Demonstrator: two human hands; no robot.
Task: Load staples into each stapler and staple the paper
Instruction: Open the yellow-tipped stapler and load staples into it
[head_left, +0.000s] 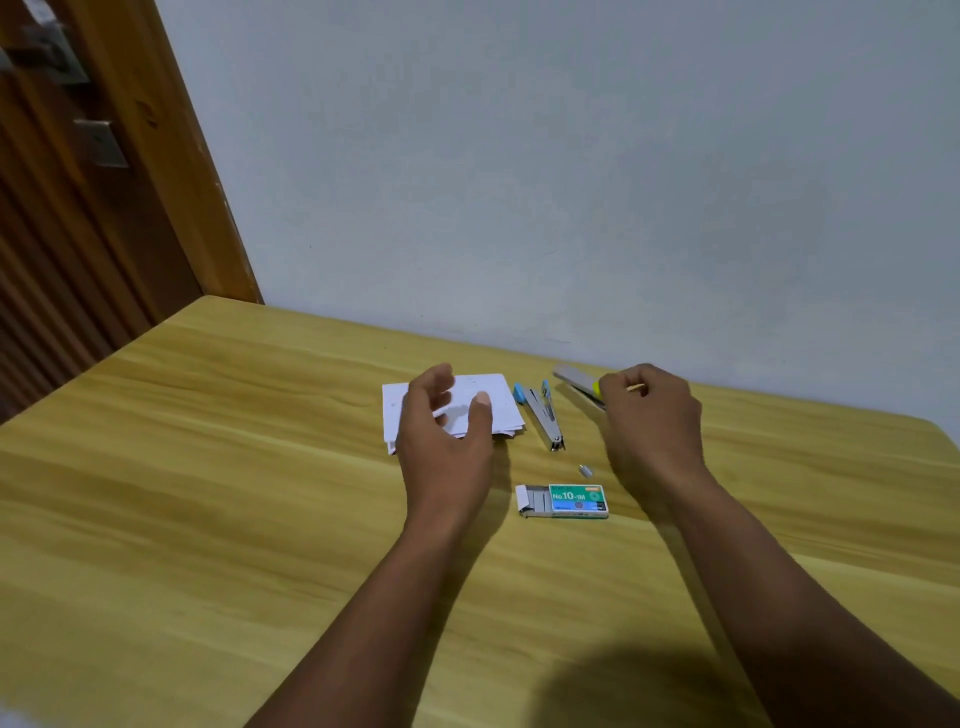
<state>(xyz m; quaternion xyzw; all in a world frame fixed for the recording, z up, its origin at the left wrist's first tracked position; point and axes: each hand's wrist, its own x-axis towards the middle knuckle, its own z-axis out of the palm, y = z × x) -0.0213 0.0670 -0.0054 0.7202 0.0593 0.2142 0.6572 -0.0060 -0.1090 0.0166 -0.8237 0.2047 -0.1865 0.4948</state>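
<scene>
I'm looking down on the wooden table (208, 467), with a pale wall (571, 156) along its far edge and a brown door (78, 208) far off to the left of the staple box (576, 501), which is my marker for everything here.

My left hand (447, 431) is beyond the box and a little to its left. The fingers are spread and loosely curved, with nothing in them. It sits over the paper stack (498, 400), and I can't tell whether the thumb touches the sheets.

My right hand (649, 415) is beyond the box on its right. Its fingers are curled round the yellow-ended stapler (574, 378), whose grey body sticks out leftward from my fist.

The paper, white sheets slightly fanned at the near corner, lies flat beyond the box to its left. The blue stapler (543, 415) lies straight beyond the box, between the paper and my right hand. It is hinged open, with its metal nose pointing back toward the box.

The box itself is green, its drawer slid out on the left with staples showing. Just beyond its right end lies a small loose strip of staples (586, 471).
</scene>
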